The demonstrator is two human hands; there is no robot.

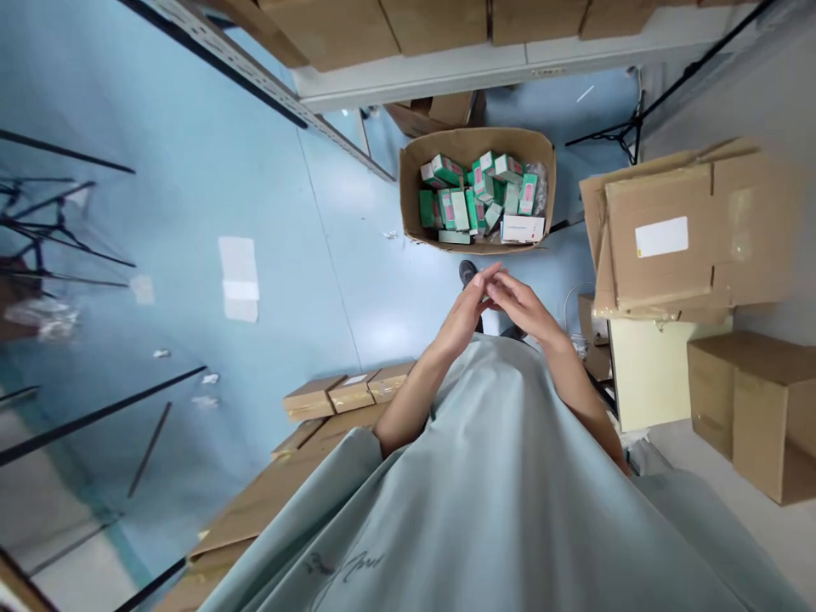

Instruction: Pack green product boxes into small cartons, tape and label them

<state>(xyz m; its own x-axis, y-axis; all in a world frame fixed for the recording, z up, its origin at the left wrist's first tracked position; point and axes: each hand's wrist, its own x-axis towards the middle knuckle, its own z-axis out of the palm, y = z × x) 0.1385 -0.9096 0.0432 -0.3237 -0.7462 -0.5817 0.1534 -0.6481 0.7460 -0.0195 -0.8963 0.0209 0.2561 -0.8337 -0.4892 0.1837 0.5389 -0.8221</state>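
Note:
My left hand and my right hand meet in front of my body, their fingertips touching or overlapping. Fingers on both hands are stretched out, and no object shows between them. Just beyond the hands, on the blue floor, stands an open cardboard box. Inside it lie several small green and white boxes, jumbled together. A flatter white box rests at its near right corner, with clear plastic wrap beside it. Neither hand touches the cardboard box.
A white shelf carrying cartons crosses the top. Flattened cardboard is stacked at the right, near an open carton. More cartons line the lower left. Black tripod legs stand at the far right.

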